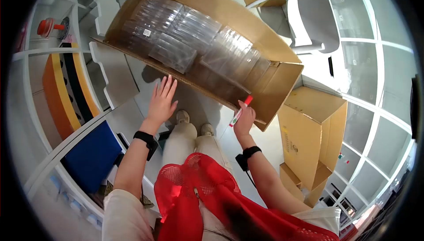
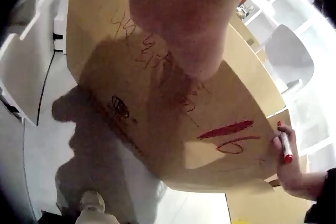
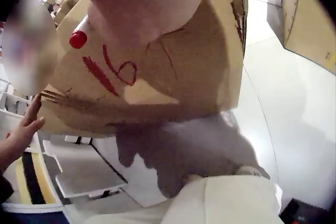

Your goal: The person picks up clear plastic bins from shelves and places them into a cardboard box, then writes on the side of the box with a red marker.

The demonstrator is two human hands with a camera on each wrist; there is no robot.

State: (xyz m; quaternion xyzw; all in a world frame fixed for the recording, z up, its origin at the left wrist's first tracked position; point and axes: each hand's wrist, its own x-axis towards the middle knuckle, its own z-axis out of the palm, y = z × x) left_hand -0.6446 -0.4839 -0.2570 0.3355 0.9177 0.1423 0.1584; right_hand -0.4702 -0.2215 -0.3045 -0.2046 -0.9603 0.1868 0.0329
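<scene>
A large open cardboard box [image 1: 282, 80] lies in front of me, holding several stacks of clear plastic cases [image 1: 187, 29]. My left hand [image 1: 161, 103] is at the box's near edge, its fingers straight and pointing toward the rim. In my right hand [image 1: 245, 121], by the near right corner, I grip a white marker [image 1: 240, 113] with red ends. The marker [image 2: 285, 146] shows again in the left wrist view. Thick red strokes [image 3: 100, 74] reading like "16" are on the box's near side, with thinner reddish handwriting [image 2: 149, 50] farther along it.
Another cardboard box [image 1: 304, 130] stands on the floor to the right. A grey-white chair [image 1: 316, 16] is beyond the big box. White shelving [image 1: 48, 51] runs along the left, with a blue panel [image 1: 95, 155] nearer me. My shoes [image 1: 182, 116] are close below the box.
</scene>
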